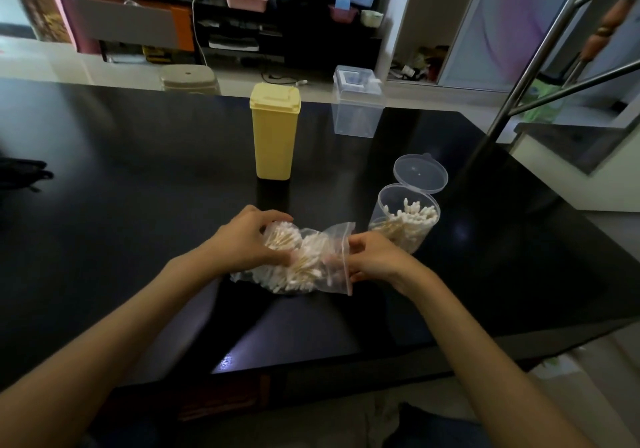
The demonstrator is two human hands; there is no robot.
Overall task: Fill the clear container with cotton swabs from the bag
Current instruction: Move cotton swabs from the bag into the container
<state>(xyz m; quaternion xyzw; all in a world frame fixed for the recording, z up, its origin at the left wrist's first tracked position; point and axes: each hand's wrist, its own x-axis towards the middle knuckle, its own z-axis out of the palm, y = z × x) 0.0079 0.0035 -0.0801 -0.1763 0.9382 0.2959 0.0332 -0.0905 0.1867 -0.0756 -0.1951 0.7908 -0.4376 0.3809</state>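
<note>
Bag (304, 260) lies on tabletop (138, 205), thin clear film, limp and slick. Swabs (298, 271) inside: light, loose, likely to scatter if tipped. Left hand (247, 239) fingers curled over bag's closed end, pinning the heap. Right hand (372, 257) fingers pinch the zip mouth; best hold is probably that stiffer zip edge. Container (405, 222) just beyond right fingers, lid open, part filled. Tabletop dark, glossy, so slippery. Yellow box (274, 136) and clear box (356, 101) well beyond; room cluttered, dim.

Dim, soft-focus, edges warped; glare on table (228, 361).
</note>
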